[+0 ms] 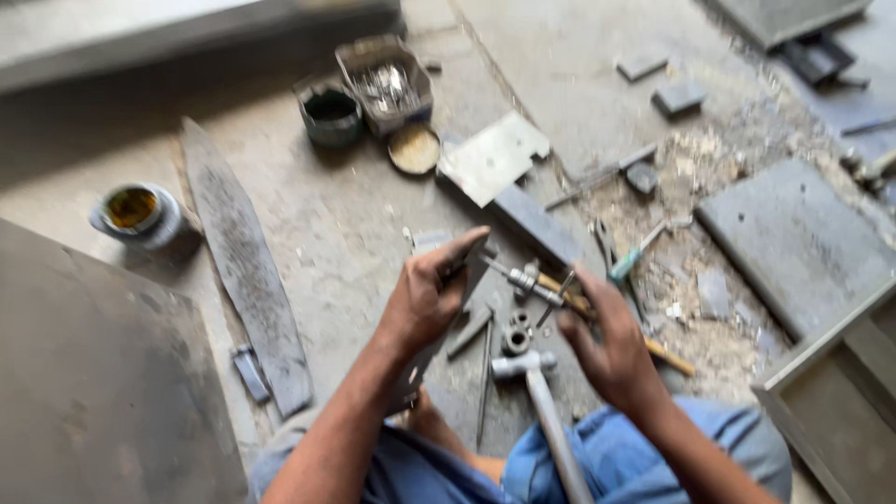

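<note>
My left grip (427, 299) is clenched around a flat dark metal strip (439, 322) that slants from near my knee up toward the far right. My right grip (611, 341) closes on a wooden-handled tool (560, 297) lying across the floor (345, 224). A hammer (539, 392) lies between my hands, near me.

Flat grey metal strip (439, 322) tilted upright in left-hand grip, wooden-handled tool (597, 317) under right hand
</note>
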